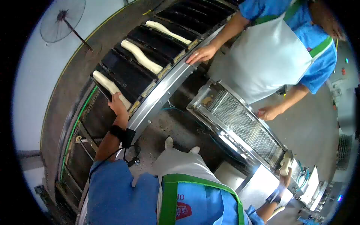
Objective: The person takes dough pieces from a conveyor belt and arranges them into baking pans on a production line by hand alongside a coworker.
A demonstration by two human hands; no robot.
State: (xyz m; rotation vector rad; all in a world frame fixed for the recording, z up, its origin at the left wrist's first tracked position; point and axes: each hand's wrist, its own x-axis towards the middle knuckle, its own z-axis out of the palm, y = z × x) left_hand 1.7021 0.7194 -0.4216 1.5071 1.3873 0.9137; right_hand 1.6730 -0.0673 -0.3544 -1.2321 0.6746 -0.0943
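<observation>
Left hand [118, 104] touches dough [106, 83], right hand [286, 177] holds more.

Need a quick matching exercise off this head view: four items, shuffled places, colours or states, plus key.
1. Left hand
2. Right hand
3. Co-worker's apron
4. Trays on the curved line

A. Black
B. Holding a dough piece by the lower end of the mesh belt
C. Touching a dough strip
D. Mostly white

Pairs: 1-C, 2-B, 3-D, 4-A
</observation>
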